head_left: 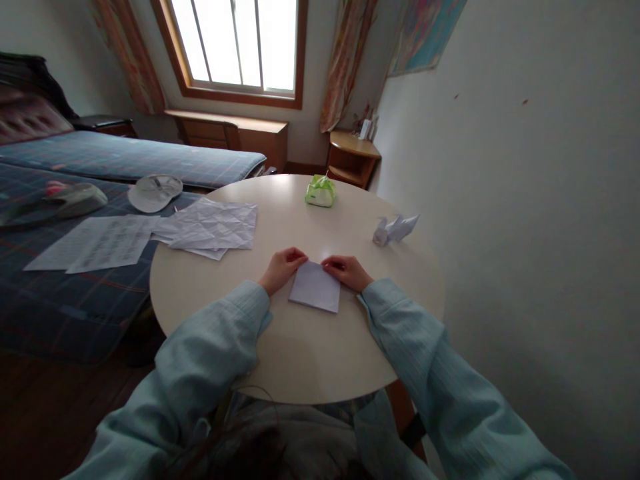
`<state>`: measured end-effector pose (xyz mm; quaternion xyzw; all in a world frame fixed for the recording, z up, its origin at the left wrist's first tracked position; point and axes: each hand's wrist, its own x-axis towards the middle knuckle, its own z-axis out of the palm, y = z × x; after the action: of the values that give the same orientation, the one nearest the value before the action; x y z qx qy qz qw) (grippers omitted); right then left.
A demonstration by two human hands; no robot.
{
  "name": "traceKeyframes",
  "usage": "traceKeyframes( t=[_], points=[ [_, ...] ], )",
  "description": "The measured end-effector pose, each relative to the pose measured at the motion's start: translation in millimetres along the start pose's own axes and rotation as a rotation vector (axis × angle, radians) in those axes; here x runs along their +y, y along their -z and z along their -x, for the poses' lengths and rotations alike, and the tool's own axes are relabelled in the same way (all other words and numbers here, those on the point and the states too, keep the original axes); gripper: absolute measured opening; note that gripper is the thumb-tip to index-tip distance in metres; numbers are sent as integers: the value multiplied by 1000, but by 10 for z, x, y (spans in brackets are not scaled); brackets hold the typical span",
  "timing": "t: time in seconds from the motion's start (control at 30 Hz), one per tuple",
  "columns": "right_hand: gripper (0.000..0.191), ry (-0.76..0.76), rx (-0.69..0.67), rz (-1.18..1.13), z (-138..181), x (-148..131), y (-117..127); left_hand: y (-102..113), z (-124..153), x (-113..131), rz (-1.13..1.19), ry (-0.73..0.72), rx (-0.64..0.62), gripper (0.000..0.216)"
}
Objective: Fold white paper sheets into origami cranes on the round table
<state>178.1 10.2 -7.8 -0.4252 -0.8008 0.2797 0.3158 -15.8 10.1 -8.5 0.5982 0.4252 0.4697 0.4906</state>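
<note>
A small folded white paper (pixel 315 288) lies on the round beige table (pixel 300 353) in front of me. My left hand (pixel 281 267) pinches its far left corner, fingers curled together. On the far right corner, my right hand (pixel 347 271) presses down with closed fingers. Both arms wear pale blue sleeves.
Creased white sheets (pixel 213 227) lie at the table's left. A green packet (pixel 321 191) sits at the far edge and a folded paper figure (pixel 394 229) at the right. A bed (pixel 75 267) with papers, a cap (pixel 154 192) and a wall close on the right.
</note>
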Motion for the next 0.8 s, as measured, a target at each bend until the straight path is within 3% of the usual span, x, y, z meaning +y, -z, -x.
traceKeyframes(
  t=[0.3,0.6,0.8],
  points=[
    [23,2,46,27,3,-16,3,3,-5,-12,97,60,46,25],
    [22,0,28,6,4,-32,3,26,16,17,51,21,23,18],
    [20,-1,43,8,-1,-13,-3,24,0,20,37,12,30,25]
  ],
)
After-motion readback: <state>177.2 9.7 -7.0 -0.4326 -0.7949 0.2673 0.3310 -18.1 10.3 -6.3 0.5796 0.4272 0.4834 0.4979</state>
